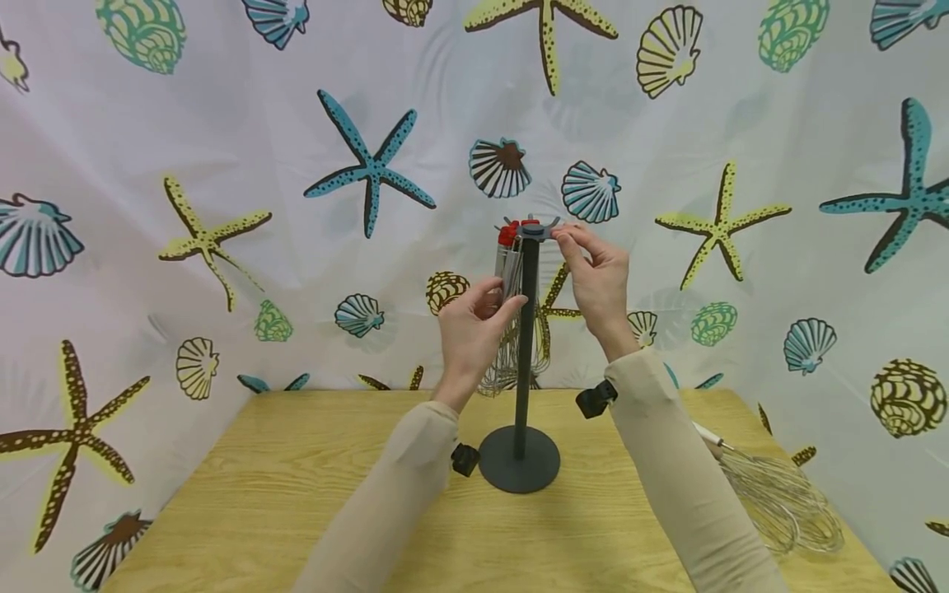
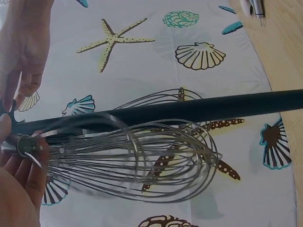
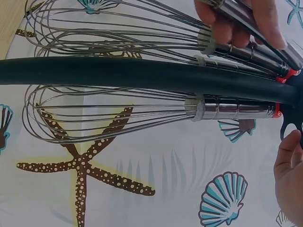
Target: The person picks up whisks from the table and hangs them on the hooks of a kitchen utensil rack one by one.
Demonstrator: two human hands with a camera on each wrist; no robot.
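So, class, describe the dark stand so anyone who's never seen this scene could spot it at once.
Start at the wood-grained table before the patterned cloth. Rising between two sleeved arms is the stand, the right hand pinching its top. Unlike the shiny wire whisks hanging from it, it is one straight, upright pole on a round base.

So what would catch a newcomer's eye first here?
Probably the white backdrop printed with colourful starfish and shells, behind the pale wooden table. Next, in the middle, a slim dark stand with shiny steel wire whisks with red-ended handles hanging near its top. There, the left hand grips a whisk; the right hand pinches the stand's top.
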